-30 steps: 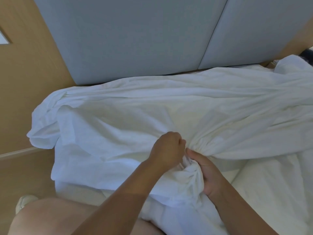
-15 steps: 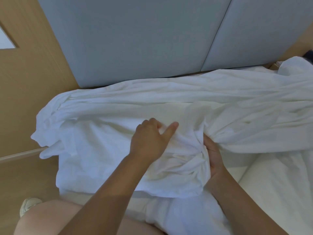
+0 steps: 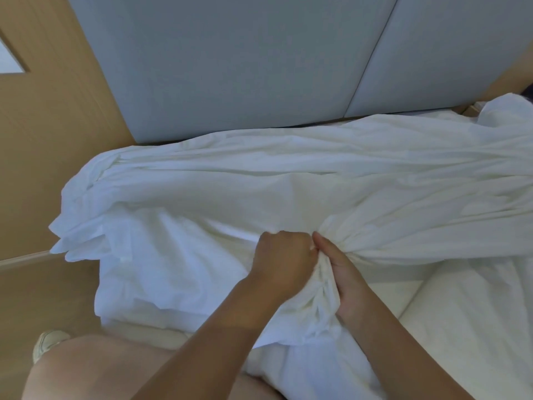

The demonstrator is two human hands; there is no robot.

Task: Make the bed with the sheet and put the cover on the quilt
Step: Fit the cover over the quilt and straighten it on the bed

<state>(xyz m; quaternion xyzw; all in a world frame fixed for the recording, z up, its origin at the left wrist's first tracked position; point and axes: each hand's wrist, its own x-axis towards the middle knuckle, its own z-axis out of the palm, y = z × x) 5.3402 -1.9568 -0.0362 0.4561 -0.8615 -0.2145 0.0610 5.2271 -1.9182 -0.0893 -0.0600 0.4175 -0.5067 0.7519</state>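
Cover (image 3: 288,180): soft, light, limp, likely slides easily. Left hand (image 3: 284,256) and right hand (image 3: 344,274) both clench its gathered folds toward 6 o'clock. The bunched edge is probably the best hold.

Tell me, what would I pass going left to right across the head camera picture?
First the wooden wall, then the floppy end of the white cloth, left hand, right hand, then the bed.

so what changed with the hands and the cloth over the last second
The left hand reached out leftward along the cloth with its fingers loosened, then came back beside the right hand and grips the cloth again, apparently gathering more into the bunch. The right hand kept its hold on the bunch throughout. The headboard is as before.
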